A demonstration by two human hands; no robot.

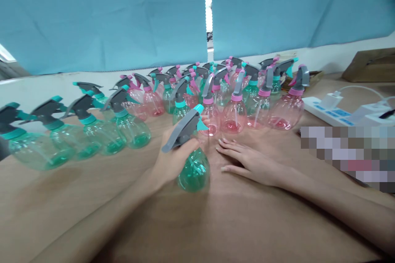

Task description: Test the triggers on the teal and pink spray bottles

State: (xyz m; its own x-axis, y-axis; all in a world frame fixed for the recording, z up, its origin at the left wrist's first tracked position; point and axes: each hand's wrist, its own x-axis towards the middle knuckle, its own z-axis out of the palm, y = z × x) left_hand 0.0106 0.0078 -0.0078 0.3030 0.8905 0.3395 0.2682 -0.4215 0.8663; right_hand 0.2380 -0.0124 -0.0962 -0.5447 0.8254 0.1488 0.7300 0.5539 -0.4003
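A green spray bottle [194, 172] sits clamped at the neck in a person's left hand [173, 158], thumb across the near side, its clear body below the fingers at 5 o'clock and its grey trigger head [182, 129] above at 1 o'clock. At 3 o'clock from the bottle, just apart, the right hand [251, 163] rests on the brown table [247, 222], fingers slightly apart, holding nothing. Green bottles [132, 131] line up at 10 o'clock; pink bottles [233, 117] stand at 1 o'clock, a white power strip [328, 111] at 2.
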